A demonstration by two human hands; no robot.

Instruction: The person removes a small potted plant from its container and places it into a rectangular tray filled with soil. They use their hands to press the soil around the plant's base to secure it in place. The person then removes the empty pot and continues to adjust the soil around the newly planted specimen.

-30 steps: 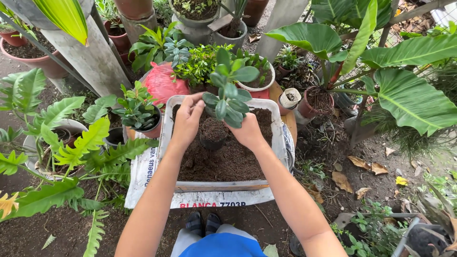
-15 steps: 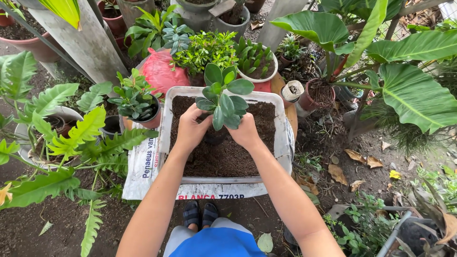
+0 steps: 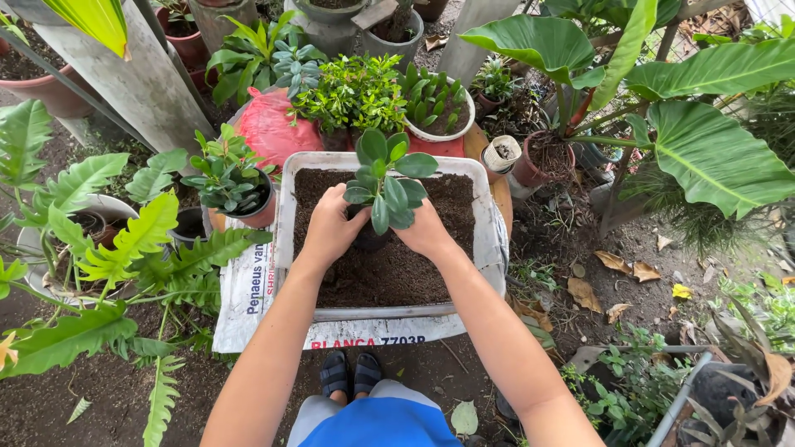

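1. Both hands are wrapped around a small dark pot [image 3: 368, 236] sitting in the middle of a white tub [image 3: 286, 215] full of dark potting soil [image 3: 389, 273]. Left hand [image 3: 330, 225] cups the left side, right hand [image 3: 426, 230] the right, fingers curled shut around the pot in a snug grip.
2. The round-leaved green plant [image 3: 385, 186] stands upright out of the pot, its leaves hiding most of the rim and the fingertips.
3. Looks to me like the potting step: the pot is down in the soil and being steadied or firmed in place.
4. Next move, I'd guess, calls for keeping the stem straight while soil goes around the roots, and a gentle press rather than a squeeze, since those fleshy leaves look easy to snap.
5. Around it: the tub rests on a printed white sack [image 3: 248, 290] on the ground, a red bag [image 3: 269, 132] sits just behind, and a leafy plant in a pinkish pot [image 3: 228, 178] is right beside the tub's left corner.
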